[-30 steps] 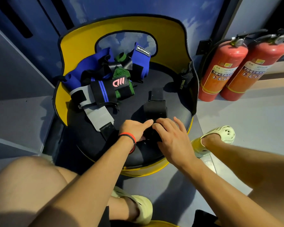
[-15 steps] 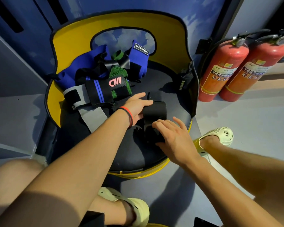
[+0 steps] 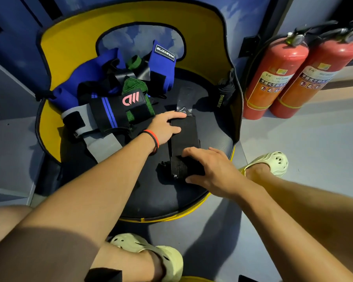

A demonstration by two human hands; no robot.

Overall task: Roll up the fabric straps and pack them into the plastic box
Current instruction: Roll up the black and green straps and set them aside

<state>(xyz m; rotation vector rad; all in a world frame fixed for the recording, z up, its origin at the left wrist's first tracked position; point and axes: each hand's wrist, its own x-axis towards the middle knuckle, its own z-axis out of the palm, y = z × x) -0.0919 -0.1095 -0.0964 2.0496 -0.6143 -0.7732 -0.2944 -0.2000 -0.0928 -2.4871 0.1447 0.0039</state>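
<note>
Head view, near to far: a pale sandal (image 3: 167, 259) stands on the grey floor before a round chair (image 3: 151, 196). On its black seat the right hand (image 3: 214, 171) curls fingers and thumb round the rolled end of a black strap (image 3: 184, 135). The left hand (image 3: 165, 127) presses straight fingers flat on the unrolled part. Behind lies a pile of straps (image 3: 110, 102), blue, green and grey, by the yellow backrest. Two red fire extinguishers (image 3: 273, 78) stand at the right.
</note>
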